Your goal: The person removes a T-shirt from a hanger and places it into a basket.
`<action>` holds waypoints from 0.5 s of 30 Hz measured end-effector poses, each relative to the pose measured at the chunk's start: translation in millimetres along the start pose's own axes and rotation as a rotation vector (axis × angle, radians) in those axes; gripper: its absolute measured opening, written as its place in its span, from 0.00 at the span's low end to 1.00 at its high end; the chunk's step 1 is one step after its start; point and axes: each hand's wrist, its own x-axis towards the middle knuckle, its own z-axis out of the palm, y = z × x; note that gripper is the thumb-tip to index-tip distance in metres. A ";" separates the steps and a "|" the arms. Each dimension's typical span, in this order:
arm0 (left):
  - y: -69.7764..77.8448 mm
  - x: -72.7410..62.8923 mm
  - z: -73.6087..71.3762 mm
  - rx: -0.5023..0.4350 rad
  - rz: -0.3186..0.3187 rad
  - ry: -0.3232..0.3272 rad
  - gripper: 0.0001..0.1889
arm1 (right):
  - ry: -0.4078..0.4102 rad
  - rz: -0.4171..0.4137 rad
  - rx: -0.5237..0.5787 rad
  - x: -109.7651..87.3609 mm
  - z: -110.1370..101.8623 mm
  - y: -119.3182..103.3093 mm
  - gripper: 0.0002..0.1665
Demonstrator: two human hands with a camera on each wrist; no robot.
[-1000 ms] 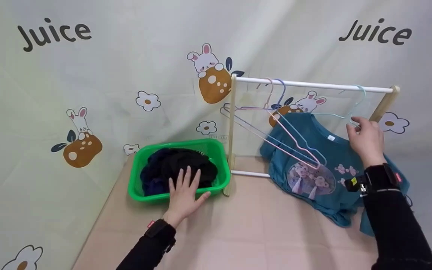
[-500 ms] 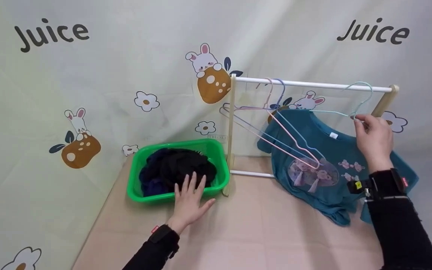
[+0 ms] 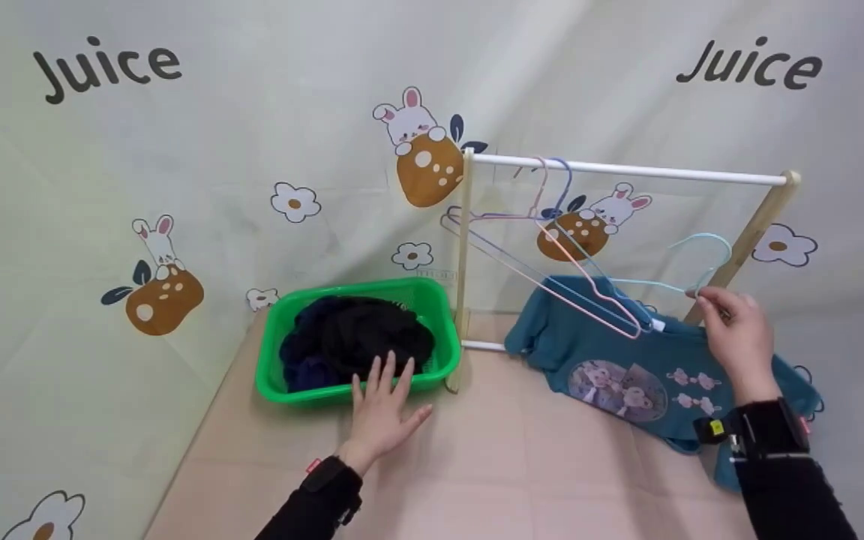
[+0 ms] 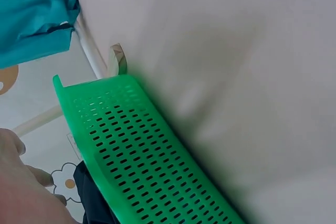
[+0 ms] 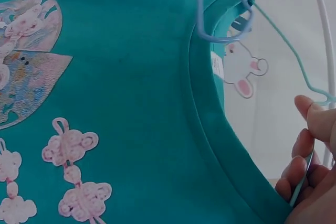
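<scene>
My right hand (image 3: 739,337) pinches the neck of a mint-green clothes hanger (image 3: 649,283). On that hanger is a teal T-shirt (image 3: 552,330) with a printed oval picture and small pink motifs. The hanger's hook sits below the rack's white top rail (image 3: 627,171), apart from it. In the right wrist view the thumb and fingers close round the green wire (image 5: 299,187) beside the shirt's neckline. My left hand (image 3: 381,409), fingers straight and spread, is at the front rim of a green basket (image 3: 304,396) holding dark clothes (image 3: 372,330).
A pink hanger (image 3: 539,187) and a blue hanger (image 3: 568,184) hang bare near the rail's left end, overlapping the shirt in the head view. The rack's wooden left post (image 3: 463,262) stands right beside the basket. A printed curtain (image 3: 289,112) forms the backdrop.
The right hand has lowered the hanger and T-shirt; the hook, earlier at rail height, is now below it, and the shirt has sunk towards the table. The left hand shifted slightly right and nearer.
</scene>
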 end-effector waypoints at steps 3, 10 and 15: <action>1.6 -1.3 4.4 -0.005 -0.003 0.002 0.43 | 0.017 -0.008 -0.003 -11.5 4.9 7.6 0.18; 4.2 -6.2 13.0 -0.005 -0.011 -0.010 0.42 | 0.043 0.027 -0.012 -36.5 15.9 24.4 0.17; 5.6 -9.8 18.7 -0.021 -0.006 -0.031 0.42 | 0.084 0.006 0.002 -50.6 24.5 35.2 0.13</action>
